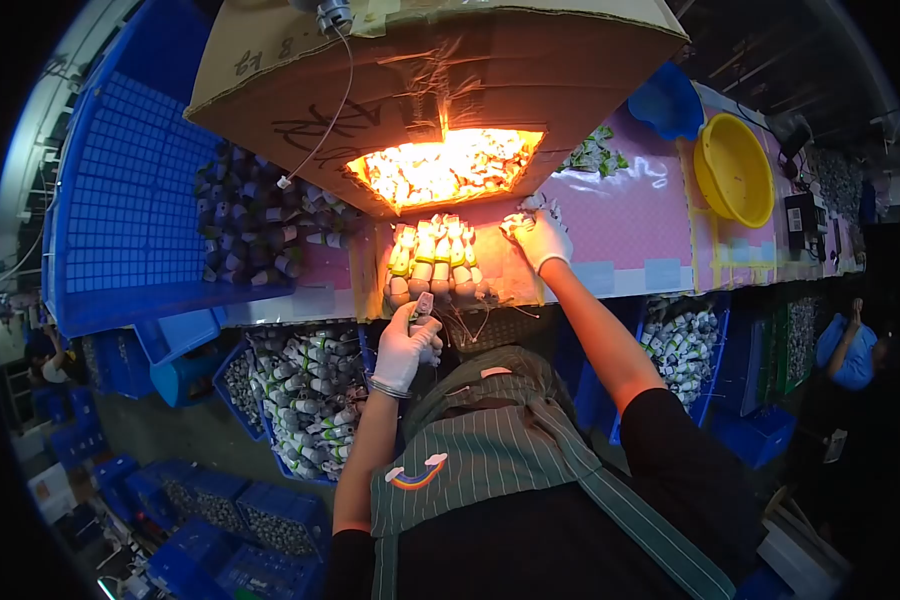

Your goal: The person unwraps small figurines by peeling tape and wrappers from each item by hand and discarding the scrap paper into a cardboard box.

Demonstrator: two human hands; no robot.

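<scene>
In the head view, before the glowing opening point(450, 165) of the cardboard box point(530, 85), we see the left hand point(402, 352) pinching a small part point(425, 304) near a row of white-and-grey parts point(444, 262). The right hand point(542, 240) curls at pale pieces point(542, 204) beside the row; whether it grips them, we cannot tell. That row is laid out; many loose parts, we judge, remain in the blue basket point(120, 190).

Small parts point(442, 270) lie beside a lit box point(420, 95).
</scene>
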